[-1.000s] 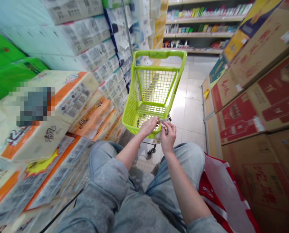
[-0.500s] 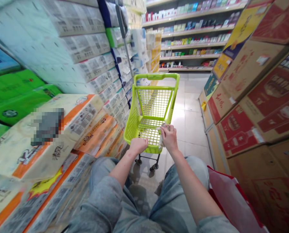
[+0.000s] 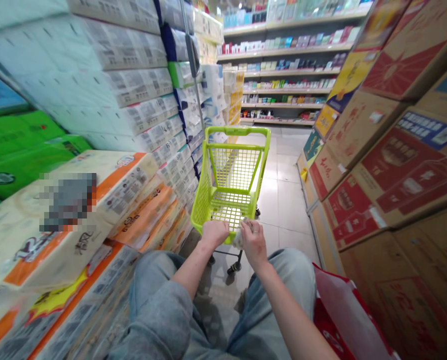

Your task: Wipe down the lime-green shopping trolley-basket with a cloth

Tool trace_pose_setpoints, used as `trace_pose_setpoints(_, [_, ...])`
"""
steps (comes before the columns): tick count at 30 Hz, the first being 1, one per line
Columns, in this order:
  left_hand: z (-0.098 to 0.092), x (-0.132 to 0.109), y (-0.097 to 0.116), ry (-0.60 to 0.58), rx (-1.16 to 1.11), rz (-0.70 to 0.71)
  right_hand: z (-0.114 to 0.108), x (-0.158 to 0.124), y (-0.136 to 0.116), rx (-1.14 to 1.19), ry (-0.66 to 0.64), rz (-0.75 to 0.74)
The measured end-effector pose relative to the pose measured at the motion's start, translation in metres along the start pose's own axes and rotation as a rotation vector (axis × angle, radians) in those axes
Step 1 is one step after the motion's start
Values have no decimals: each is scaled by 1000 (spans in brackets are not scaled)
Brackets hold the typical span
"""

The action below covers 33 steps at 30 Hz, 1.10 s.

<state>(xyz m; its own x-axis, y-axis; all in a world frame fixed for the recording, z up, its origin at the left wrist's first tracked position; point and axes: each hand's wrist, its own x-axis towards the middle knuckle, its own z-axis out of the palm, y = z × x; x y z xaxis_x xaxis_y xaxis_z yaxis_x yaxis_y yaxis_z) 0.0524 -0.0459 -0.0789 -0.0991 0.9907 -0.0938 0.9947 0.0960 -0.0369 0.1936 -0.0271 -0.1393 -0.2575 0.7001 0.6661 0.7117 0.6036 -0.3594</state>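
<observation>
A small lime-green shopping cart (image 3: 231,191) with a grid-sided plastic basket stands in front of my knees. My left hand (image 3: 214,234) is closed in a fist at the basket's near rim; the fingers' undersides are hidden. At the near right corner of the rim, my right hand (image 3: 253,241) pinches a crumpled, whitish cloth or tissue (image 3: 239,239) and presses it to the plastic. I cannot tell whether it is cloth or paper. The basket holds nothing that I can see.
Tissue packs (image 3: 133,85) are stacked high on the left, with a pixelated dark patch on a nearer pack. Cardboard cartons (image 3: 388,165) line the right side. Shelves (image 3: 279,72) of small goods stand ahead. A red and white bag (image 3: 343,305) lies by my right knee.
My right hand has moved along the cart's right rim towards me, bringing the crumpled whitish piece to the near corner. My left hand stays at the near rim. The view has tilted up.
</observation>
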Motion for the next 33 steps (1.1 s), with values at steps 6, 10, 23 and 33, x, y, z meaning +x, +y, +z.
trace_pose_setpoints(6, [2, 4, 26, 1, -57, 74, -13, 38, 42, -83, -191, 90])
trace_pose_setpoints(10, [-1, 11, 40, -11, -116, 121, -20, 51, 61, 13, -184, 138])
trace_pose_setpoints(23, [2, 12, 3, -21, -42, 246, -9, 31, 71, 86, 189, 340])
trace_pose_setpoints(33, [3, 9, -6, 16, -66, 200, -4, 14, 28, -375, 90, 222])
